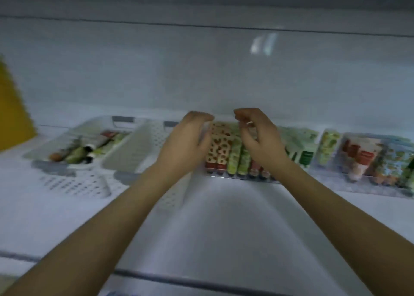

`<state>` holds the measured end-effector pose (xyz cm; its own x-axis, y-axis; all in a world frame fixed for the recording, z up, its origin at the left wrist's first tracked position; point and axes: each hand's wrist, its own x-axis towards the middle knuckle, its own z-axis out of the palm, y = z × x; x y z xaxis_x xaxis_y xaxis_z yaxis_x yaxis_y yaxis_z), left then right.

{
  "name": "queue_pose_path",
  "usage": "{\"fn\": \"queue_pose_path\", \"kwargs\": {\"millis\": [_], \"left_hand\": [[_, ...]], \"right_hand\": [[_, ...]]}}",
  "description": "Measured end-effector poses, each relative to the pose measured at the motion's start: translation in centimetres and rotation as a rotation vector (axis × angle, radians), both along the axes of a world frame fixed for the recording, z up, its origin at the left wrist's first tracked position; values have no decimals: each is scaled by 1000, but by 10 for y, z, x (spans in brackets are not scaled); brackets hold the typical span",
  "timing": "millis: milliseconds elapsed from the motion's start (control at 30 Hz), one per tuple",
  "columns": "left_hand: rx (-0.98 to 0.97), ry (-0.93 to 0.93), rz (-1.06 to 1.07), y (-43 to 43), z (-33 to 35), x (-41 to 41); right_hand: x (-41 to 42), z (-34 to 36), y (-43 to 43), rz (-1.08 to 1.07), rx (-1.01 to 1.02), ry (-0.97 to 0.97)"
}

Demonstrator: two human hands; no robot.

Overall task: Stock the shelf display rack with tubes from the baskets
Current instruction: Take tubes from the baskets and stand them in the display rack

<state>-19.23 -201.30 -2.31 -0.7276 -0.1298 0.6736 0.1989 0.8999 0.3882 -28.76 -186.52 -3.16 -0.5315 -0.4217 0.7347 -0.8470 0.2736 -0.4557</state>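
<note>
At the far left edge one yellow object (13, 107) is seen, cut off by the frame. Two white perforated baskets (132, 152) are set side by side on the white shelf (224, 224); in the left one roughly five loose tubes (78, 154) are laid flat, though the blur prevents an exact count, and what the right one contains cannot be made out. Two bare hands are raised over the left end of one clear display rack (224, 177), which runs along the back of the shelf towards the right. The left hand (186, 143) is held with its fingers loosely bent, its grip half open, and nothing is seen in it; whether the rack is touched cannot be told. Between the hands about six standing tubes (220, 148) are visible: two red-spotted, two green, two with reddish caps. The right hand (257, 139) is likewise curled, its grip loose, with a gap left between thumb and fingertips and nothing seen within it; one ring (249, 123) is worn. Further right, more tubes are packed upright in the rack, too blurred to be counted.
</note>
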Motion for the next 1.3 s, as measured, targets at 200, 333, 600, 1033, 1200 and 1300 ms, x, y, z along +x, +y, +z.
{"fn": "queue_pose_path", "kwargs": {"millis": [200, 333, 600, 1033, 1200, 1300], "left_hand": [[2, -157, 306, -112, -5, 51], [30, -294, 468, -169, -9, 67], [84, -667, 585, -237, -13, 53], [60, -721, 607, -243, -21, 26], [137, -663, 544, -239, -21, 27], [210, -649, 513, -234, -15, 30]], "right_hand": [[40, 5, -98, 298, 304, 12], [51, 2, -146, 395, 493, -19], [39, 0, -218, 299, 695, 18], [18, -7, -311, 19, 1008, -347], [15, -12, -307, 9, 857, -416], [20, -10, -303, -55, 693, -437]]}}
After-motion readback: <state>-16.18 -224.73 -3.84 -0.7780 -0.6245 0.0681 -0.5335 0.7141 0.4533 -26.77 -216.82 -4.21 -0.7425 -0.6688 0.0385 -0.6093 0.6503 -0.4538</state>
